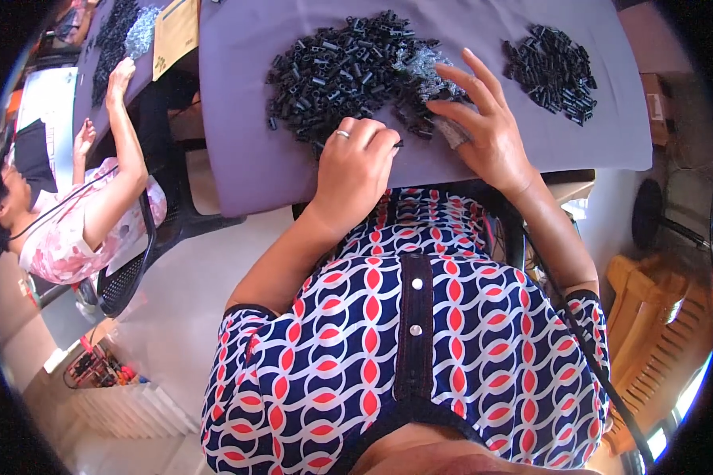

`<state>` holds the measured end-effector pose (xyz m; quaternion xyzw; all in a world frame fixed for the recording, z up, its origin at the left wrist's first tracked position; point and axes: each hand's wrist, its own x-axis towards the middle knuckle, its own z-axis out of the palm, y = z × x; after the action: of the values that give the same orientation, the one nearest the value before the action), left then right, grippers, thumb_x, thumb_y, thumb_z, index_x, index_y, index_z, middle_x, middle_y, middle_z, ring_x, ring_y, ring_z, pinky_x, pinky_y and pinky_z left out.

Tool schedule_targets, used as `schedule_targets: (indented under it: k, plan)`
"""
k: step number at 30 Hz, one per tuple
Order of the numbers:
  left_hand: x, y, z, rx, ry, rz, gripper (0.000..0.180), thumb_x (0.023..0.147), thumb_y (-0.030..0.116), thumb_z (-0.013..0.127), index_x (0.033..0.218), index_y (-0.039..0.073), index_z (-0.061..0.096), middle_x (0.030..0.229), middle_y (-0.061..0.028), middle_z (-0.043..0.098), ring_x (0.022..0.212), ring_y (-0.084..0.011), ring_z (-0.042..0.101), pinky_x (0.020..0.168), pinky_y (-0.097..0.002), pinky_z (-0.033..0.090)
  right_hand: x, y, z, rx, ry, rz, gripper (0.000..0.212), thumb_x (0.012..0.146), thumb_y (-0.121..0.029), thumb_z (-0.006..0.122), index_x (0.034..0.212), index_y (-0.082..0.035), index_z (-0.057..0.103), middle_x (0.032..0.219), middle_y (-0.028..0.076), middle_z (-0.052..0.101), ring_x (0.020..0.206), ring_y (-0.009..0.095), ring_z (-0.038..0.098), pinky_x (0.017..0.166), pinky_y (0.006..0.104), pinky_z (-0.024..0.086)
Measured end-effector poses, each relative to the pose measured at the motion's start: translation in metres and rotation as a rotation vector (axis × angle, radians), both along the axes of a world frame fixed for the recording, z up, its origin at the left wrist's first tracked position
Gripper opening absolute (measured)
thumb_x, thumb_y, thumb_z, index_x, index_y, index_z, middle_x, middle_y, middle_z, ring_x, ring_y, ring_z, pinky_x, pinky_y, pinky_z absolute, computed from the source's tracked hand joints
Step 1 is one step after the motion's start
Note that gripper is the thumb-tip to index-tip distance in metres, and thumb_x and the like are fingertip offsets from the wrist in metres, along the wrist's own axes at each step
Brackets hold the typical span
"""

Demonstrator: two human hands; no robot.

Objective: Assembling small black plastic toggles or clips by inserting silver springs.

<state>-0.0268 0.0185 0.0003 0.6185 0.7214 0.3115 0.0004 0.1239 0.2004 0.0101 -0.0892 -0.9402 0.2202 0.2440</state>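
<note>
Left hand (352, 168) pinches small black piece (399, 145). Right hand (493, 142) spread, near clear plastic pieces (421, 70). Beyond left hand, pile of black tubular parts (329, 79) on table (467, 24).

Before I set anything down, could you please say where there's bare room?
The purple cloth is bare left of the large black pile and right of the smaller pile; it's crowded around the clear pieces, left hand and right hand.
</note>
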Motion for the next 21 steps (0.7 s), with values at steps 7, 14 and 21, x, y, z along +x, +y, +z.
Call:
schedule_targets:
  k: [7, 14, 21]
  plan:
    - [0.005, -0.005, -0.006, 0.021, -0.262, 0.017, 0.014, 0.088, 0.004, 0.069, 0.101, 0.002, 0.066, 0.097, -0.011, 0.068, 0.086, -0.0274, 0.066, 0.077, -0.0351, 0.052, -0.026, 0.002, -0.002, 0.14, -0.109, 0.027, 0.033, 0.065, -0.002, 0.073, 0.098, -0.005, 0.074, 0.144, 0.012, 0.052, 0.146, 0.039, 0.033, 0.115, 0.0534, 0.036]
    - [0.01, -0.01, 0.0, -0.037, -1.208, 0.062, 0.017, 0.098, 0.005, 0.062, 0.112, -0.002, 0.067, 0.1, -0.0073, 0.072, 0.08, -0.0087, 0.063, 0.076, -0.0239, 0.052, -0.027, 0.0, -0.009, 0.166, -0.103, -0.002, 0.023, 0.071, -0.007, 0.073, 0.094, -0.006, 0.073, 0.142, 0.012, 0.053, 0.145, 0.038, 0.034, 0.116, 0.0536, 0.034]
    - [0.009, -0.011, -0.002, -0.064, -1.217, 0.099, 0.019, 0.098, 0.005, 0.062, 0.115, -0.001, 0.068, 0.098, -0.0071, 0.073, 0.085, -0.0087, 0.064, 0.077, -0.0231, 0.052, -0.037, 0.003, -0.009, 0.186, -0.141, -0.031, 0.022, 0.071, -0.009, 0.073, 0.093, -0.008, 0.072, 0.143, 0.012, 0.052, 0.145, 0.038, 0.034, 0.117, 0.0534, 0.033]
